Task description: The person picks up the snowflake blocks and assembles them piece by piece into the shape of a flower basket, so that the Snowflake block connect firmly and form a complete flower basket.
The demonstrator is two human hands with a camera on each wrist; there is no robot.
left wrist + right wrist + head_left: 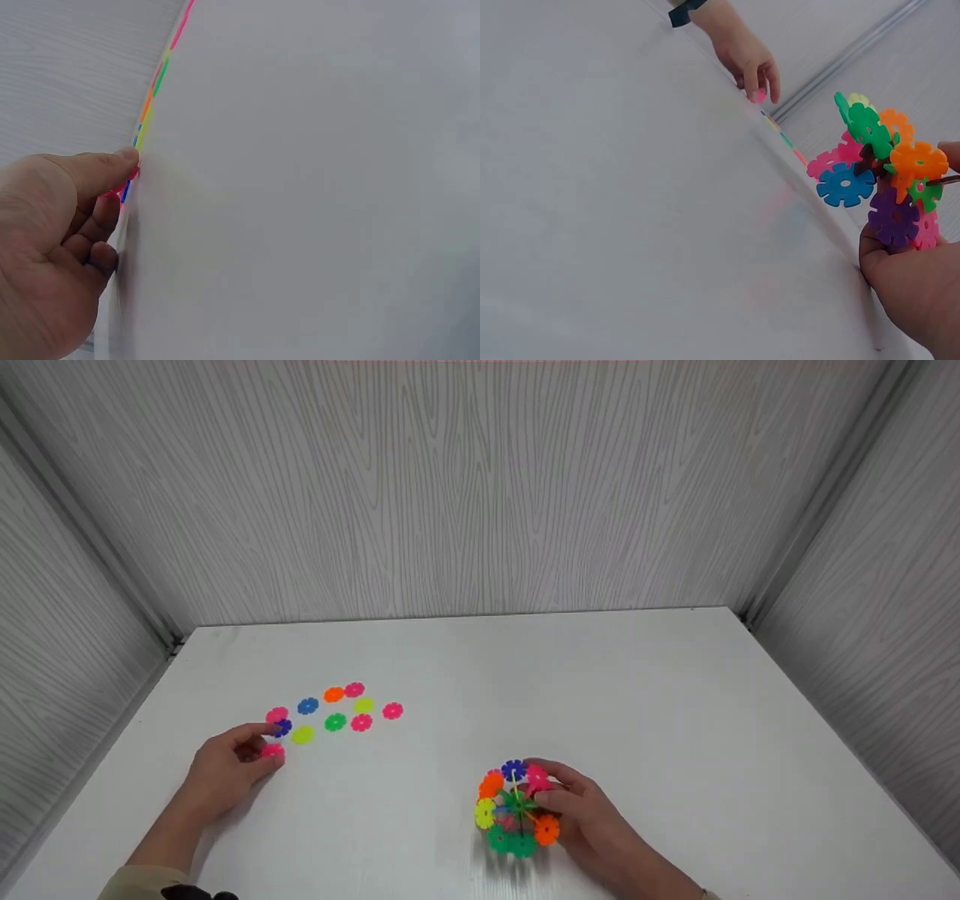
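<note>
My right hand (589, 814) grips a ball-like cluster of interlocking snowflake discs (523, 846) in green, orange, pink, yellow and blue. Close up in the right wrist view, the cluster (896, 214) sits against the thumb and fingers, which partly hide it. At the left, my left hand (225, 771) pinches a pink snowflake disc (273, 751) between thumb and fingers. Its index fingertip is over a dark blue disc (283, 727) on the table. In the left wrist view, the hand (52, 225) largely covers the pink disc.
Several loose discs lie flat beyond the left hand, among them a blue disc (307, 706), a green disc (335, 722) and a pink disc (392, 710). The white table (637, 682) is bounded by grey wood-grain panels (465, 495) at back and sides.
</note>
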